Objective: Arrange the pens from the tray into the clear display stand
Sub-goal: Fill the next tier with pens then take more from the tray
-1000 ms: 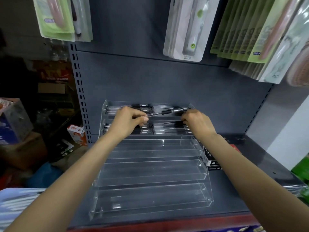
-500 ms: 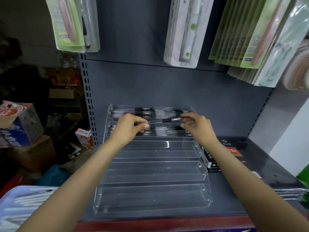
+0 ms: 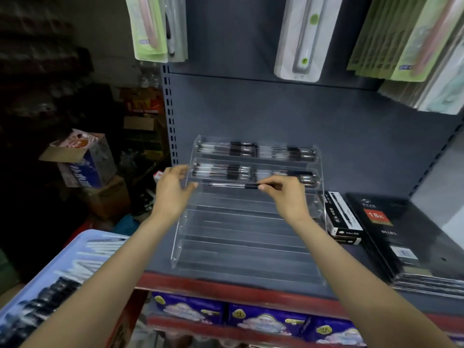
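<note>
Right hand [image 3: 288,197] pinches 1 pen [image 3: 233,185] over the clear display stand [image 3: 241,237]; left hand [image 3: 173,192] spread, empty.

The clear acrylic tiered stand [image 3: 241,237] holds transparent pens with black grips [image 3: 253,150] against a dark grey metal shelf panel [image 3: 288,114] edged in red. A pale blue plastic tray [image 3: 75,252] carries black-and-white pens, and a glossy black flat box [image 3: 406,237] bears a red label. Light green card packs [image 3: 148,26] hang above, and purple packages with pale cloud-like pictures [image 3: 190,308] sit below.
</note>
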The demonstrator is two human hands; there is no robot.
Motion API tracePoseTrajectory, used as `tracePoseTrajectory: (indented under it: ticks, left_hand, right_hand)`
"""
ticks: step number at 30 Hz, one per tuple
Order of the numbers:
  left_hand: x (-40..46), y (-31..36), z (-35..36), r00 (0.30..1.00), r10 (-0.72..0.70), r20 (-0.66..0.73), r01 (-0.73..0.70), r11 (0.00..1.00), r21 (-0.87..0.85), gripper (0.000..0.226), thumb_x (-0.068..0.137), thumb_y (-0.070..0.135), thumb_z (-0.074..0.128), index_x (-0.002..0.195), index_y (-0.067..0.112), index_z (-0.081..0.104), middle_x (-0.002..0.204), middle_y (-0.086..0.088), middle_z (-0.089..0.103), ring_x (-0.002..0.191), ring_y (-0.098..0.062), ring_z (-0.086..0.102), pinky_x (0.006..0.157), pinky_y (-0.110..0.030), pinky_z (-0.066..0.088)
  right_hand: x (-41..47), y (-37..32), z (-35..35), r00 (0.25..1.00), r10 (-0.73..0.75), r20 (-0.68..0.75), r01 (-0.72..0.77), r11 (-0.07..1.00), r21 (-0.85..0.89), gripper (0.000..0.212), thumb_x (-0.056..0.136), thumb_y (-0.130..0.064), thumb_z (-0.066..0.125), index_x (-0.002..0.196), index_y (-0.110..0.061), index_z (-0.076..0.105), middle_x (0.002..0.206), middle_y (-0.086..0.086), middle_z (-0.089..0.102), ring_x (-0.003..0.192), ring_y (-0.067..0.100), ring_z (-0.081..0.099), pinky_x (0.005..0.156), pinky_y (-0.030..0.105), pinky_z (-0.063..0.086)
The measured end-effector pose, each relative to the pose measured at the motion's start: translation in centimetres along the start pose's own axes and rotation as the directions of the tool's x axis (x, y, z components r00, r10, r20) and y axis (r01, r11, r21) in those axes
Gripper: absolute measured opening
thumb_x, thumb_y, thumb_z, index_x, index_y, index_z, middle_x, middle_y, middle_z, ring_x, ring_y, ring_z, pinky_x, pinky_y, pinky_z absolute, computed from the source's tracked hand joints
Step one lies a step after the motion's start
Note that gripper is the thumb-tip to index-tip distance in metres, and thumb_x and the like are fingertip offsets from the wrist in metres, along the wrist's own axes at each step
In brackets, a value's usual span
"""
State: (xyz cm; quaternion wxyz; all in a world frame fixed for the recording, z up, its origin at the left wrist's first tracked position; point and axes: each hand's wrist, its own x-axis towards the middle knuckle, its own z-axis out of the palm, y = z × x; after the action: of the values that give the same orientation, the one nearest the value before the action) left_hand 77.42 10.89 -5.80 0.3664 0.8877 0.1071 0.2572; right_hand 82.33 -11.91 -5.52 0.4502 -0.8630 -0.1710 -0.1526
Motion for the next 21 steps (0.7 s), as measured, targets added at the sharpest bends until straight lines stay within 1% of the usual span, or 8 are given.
tracePoseTrajectory:
  ticks: [2, 4, 5, 8, 10, 13, 16, 21]
  left_hand:
    - [0.3, -1.3, -0.4, 0.993, -0.073, 0.094, 0.072, 0.997, 0.012, 0.052, 0.087, 0.015, 0.065, 0.134, 0.004, 0.047, 0.131, -0.012, 0.055, 0.12, -0.023, 0.052, 0.1, -0.028, 0.038]
    - [0.6, -2.3, -0.7, 0.974, -0.108, 0.201, 0.116, 0.993, -0.029, 0.049, 0.087, 0.015, 0.064, 0.131, 0.002, 0.05, 0.129, -0.013, 0.057, 0.119, -0.023, 0.055, 0.101, -0.027, 0.038]
    - [0.8, -2.6, -0.8, 0.967, -0.108, 0.232, 0.122, 0.992, -0.045, 0.045, 0.087, 0.015, 0.064, 0.129, 0.002, 0.053, 0.127, -0.013, 0.059, 0.118, -0.022, 0.056, 0.099, -0.024, 0.037]
    - [0.9, -3.2, -1.1, 0.962, -0.08, 0.261, 0.101, 0.993, -0.068, 0.039, 0.086, 0.016, 0.065, 0.122, 0.002, 0.06, 0.124, -0.012, 0.061, 0.117, -0.019, 0.056, 0.094, -0.017, 0.034]
    - [0.9, -3.4, -1.2, 0.962, -0.058, 0.267, 0.08, 0.994, -0.069, 0.038, 0.086, 0.017, 0.064, 0.122, 0.004, 0.06, 0.123, -0.011, 0.062, 0.117, -0.017, 0.056, 0.093, -0.015, 0.033]
    - [1.1, -3.9, -1.3, 0.958, -0.052, 0.283, 0.081, 0.992, -0.092, 0.038, 0.087, 0.018, 0.064, 0.123, 0.006, 0.06, 0.123, -0.009, 0.063, 0.116, -0.014, 0.056, 0.094, -0.014, 0.033]
    - [1.4, -4.4, -1.4, 0.954, -0.029, 0.298, 0.059, 0.994, -0.09, 0.04, 0.086, 0.02, 0.065, 0.124, 0.006, 0.059, 0.124, -0.008, 0.062, 0.118, -0.013, 0.055, 0.095, -0.014, 0.032]
    - [1.5, -4.7, -1.4, 0.952, -0.028, 0.305, 0.058, 0.994, -0.088, 0.043, 0.084, 0.021, 0.067, 0.124, 0.006, 0.059, 0.124, -0.009, 0.062, 0.117, -0.015, 0.056, 0.095, -0.016, 0.033]
  right_hand:
    - [0.3, -0.3, 1.0, 1.0, -0.006, 0.03, 0.008, 0.997, -0.074, 0.013, 0.085, -0.011, 0.067, 0.095, -0.009, 0.074, 0.092, 0.001, 0.072, 0.078, 0.004, 0.056, 0.067, 0.001, 0.037]
    - [0.7, -0.6, 2.0, 0.996, -0.001, 0.091, 0.016, 0.987, -0.159, 0.015, 0.086, -0.011, 0.065, 0.098, -0.009, 0.073, 0.096, 0.004, 0.072, 0.08, 0.006, 0.056, 0.071, 0.006, 0.037]
    - [0.8, -0.7, 2.5, 0.994, 0.003, 0.11, 0.019, 0.98, -0.196, 0.015, 0.086, -0.012, 0.065, 0.099, -0.01, 0.073, 0.097, 0.004, 0.073, 0.081, 0.007, 0.058, 0.076, 0.011, 0.041]
    - [1.2, -0.9, 3.8, 0.992, 0.026, 0.122, 0.01, 0.959, -0.284, 0.012, 0.086, -0.013, 0.066, 0.096, -0.013, 0.073, 0.094, 0.004, 0.073, 0.087, 0.016, 0.066, 0.084, 0.032, 0.053]
    - [1.5, -1.2, 4.5, 0.989, 0.043, 0.145, 0.013, 0.932, -0.361, 0.01, 0.086, -0.015, 0.066, 0.094, -0.014, 0.073, 0.093, 0.005, 0.073, 0.089, 0.021, 0.067, 0.082, 0.038, 0.054]
    - [1.9, -1.8, 5.2, 0.979, 0.067, 0.192, 0.035, 0.875, -0.483, 0.01, 0.085, -0.015, 0.066, 0.093, -0.015, 0.072, 0.095, 0.008, 0.072, 0.092, 0.026, 0.066, 0.079, 0.035, 0.053]
    - [2.2, -2.6, 5.6, 0.966, 0.066, 0.252, 0.1, 0.799, -0.593, 0.01, 0.085, -0.013, 0.065, 0.093, -0.014, 0.071, 0.096, 0.009, 0.071, 0.093, 0.029, 0.064, 0.072, 0.03, 0.047]
    - [2.9, -3.4, 6.0, 0.943, 0.065, 0.327, 0.182, 0.72, -0.67, 0.013, 0.082, -0.008, 0.065, 0.092, -0.013, 0.07, 0.097, 0.013, 0.07, 0.094, 0.033, 0.063, 0.071, 0.031, 0.045]
